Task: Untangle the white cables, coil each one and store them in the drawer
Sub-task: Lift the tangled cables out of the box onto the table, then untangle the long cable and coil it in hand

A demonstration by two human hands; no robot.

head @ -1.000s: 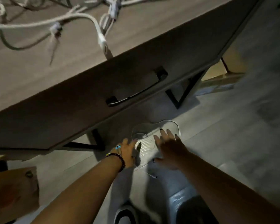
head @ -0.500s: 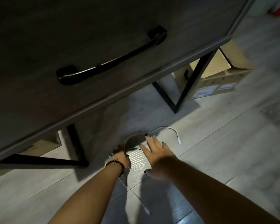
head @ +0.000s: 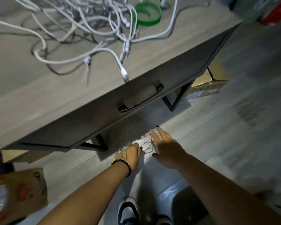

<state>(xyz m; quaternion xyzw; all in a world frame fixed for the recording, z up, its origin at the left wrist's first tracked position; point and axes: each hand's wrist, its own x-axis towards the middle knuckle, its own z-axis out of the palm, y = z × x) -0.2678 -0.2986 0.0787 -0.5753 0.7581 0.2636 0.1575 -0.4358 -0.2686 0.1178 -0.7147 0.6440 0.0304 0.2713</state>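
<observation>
A tangle of white cables (head: 96, 26) lies on the wooden tabletop (head: 39, 88), one plug end hanging over the front edge. Below it the drawer (head: 177, 73) is closed; its black handle (head: 140, 99) faces me. Lower down, in front of the drawer, both hands meet over a thin white cable (head: 143, 143) gathered in small loops. My left hand (head: 131, 154) grips the loops with curled fingers. My right hand (head: 165, 146) has its fingers stretched out against the loops' right side. How the strands run over its fingers is blurred.
A green tape ring (head: 148, 13) sits at the back of the tabletop. A cardboard box (head: 206, 90) stands under the table on the right, by a black table leg (head: 177, 101). A brown paper bag (head: 23, 194) is at lower left. My shoes (head: 128, 211) are on the floor.
The view has risen, so the tabletop and cable tangle show again. Both hands have lifted from the floor with the thin cable; its loose end no longer trails on the floor.
</observation>
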